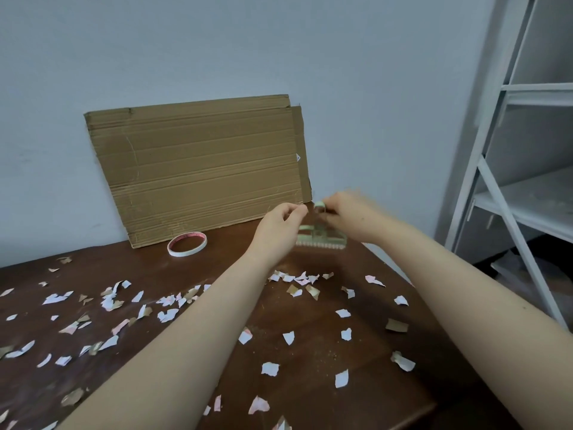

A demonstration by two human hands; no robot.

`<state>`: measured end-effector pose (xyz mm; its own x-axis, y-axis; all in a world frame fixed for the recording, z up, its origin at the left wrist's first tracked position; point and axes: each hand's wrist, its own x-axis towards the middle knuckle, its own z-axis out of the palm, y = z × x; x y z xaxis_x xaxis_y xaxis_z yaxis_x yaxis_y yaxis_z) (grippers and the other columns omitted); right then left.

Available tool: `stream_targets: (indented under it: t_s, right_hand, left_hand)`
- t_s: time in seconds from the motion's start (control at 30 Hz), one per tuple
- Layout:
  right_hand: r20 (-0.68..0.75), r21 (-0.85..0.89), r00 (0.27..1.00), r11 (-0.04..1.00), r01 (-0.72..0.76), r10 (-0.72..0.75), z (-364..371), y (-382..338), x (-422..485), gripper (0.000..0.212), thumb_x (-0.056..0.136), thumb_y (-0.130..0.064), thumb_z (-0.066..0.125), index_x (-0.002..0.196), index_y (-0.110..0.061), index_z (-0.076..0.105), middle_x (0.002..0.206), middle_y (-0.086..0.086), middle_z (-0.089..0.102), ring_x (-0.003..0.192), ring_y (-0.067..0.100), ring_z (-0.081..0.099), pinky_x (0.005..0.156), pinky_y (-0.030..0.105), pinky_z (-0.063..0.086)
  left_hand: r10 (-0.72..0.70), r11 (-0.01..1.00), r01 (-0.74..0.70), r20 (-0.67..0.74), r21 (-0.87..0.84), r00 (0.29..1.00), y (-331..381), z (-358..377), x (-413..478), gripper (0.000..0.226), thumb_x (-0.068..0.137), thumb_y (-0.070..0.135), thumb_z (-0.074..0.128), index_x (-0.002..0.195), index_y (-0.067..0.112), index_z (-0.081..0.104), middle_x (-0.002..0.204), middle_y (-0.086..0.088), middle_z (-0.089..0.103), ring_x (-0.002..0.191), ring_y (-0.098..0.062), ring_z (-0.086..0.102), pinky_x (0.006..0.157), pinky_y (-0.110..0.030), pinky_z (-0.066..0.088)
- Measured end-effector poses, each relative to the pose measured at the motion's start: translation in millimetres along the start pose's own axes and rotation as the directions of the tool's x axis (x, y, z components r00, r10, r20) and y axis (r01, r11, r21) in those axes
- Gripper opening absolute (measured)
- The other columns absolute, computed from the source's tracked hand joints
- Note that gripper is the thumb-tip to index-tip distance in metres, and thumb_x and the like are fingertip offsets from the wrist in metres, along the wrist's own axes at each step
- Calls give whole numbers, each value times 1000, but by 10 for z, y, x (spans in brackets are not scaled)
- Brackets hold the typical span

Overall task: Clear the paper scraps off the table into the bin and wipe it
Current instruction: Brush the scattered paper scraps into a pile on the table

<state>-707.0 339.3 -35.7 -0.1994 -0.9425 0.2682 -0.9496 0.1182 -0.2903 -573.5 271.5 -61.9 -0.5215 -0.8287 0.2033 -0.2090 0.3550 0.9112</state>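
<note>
Several torn paper scraps (167, 315), white, pink and brown, lie scattered over the dark brown table (310, 361). Above the far right part of the table, both hands meet at a small pale green brush-like tool (321, 238) with a row of light bristles along its bottom. My right hand (347, 212) grips its loop handle from the right. My left hand (279, 226) has curled fingers beside the tool's left end; whether it holds the tool is blurred. No bin is in view.
A flat cardboard sheet (201, 169) leans against the wall at the table's back. A ring of tape (187, 243) lies in front of it. A white metal shelf unit (521, 144) stands to the right, past the table's right edge.
</note>
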Motion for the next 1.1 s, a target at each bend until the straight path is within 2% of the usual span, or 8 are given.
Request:
stream_targets:
  t_s: [0.17,0.3,0.43,0.53,0.63,0.83,1.03,1.1]
  right_hand:
    - [-47,-110,973,967,-230,227,64,221,65,28,96,-25,46,94,-3,64,81,11,57,75,26,49,55,28,30]
    - [19,-124,992,985,-119,122,252,39,-74,32,98,-28,42,88,-5,62,80,9,57,77,28,51,62,28,31]
    - [80,-140,997,990,24,-13,276,-228,-247,37,94,-24,45,58,-20,37,62,-1,44,69,25,47,61,32,34]
    - [61,-93,994,991,96,-90,231,-326,-328,30,94,-22,44,65,-16,41,70,3,56,73,27,53,67,37,45]
    - [-25,-15,1000,1000,0,0,117,-228,-308,27,97,-24,44,80,-10,58,80,7,61,73,24,51,64,31,39]
    - [-112,-196,963,945,-263,245,87,158,-310,31,99,-29,38,89,-9,60,96,14,64,83,30,53,66,28,32]
    - [-58,-148,995,985,-85,78,329,-213,-456,37,98,-30,41,64,-15,43,70,5,49,72,27,47,61,30,32]
    - [-49,-164,999,986,-6,-2,359,-343,-507,31,97,-27,39,73,-14,54,70,3,49,73,26,48,61,30,32]
  left_hand:
    - [-15,999,15,32,29,999,19,-37,-101,27,95,38,46,106,20,64,94,0,63,81,-11,54,69,-22,42]
    - [-30,998,28,44,52,999,5,-56,-188,26,95,38,47,108,21,62,105,0,64,85,-11,56,59,-12,43]
    - [-38,999,37,39,27,999,-14,-67,-298,24,95,36,48,106,21,63,99,6,63,94,-10,57,71,-20,43]
    - [-50,998,51,34,-38,998,4,-77,-381,22,94,37,48,99,22,64,93,8,64,92,-11,58,73,-25,45]
    - [-43,997,44,19,-70,999,40,-97,-450,23,93,39,50,101,23,65,100,6,66,95,-13,59,82,-28,47]
    - [-23,999,23,19,-30,1000,78,-128,-595,26,95,38,48,108,22,62,107,2,63,90,-12,57,66,-18,43]
    - [-71,997,73,61,-25,996,59,-102,-673,20,93,35,50,107,23,60,103,5,61,94,-11,57,69,-19,43]
    - [-71,997,73,58,-31,996,57,-99,-691,21,92,35,51,107,24,60,103,6,61,100,-12,57,75,-23,44]
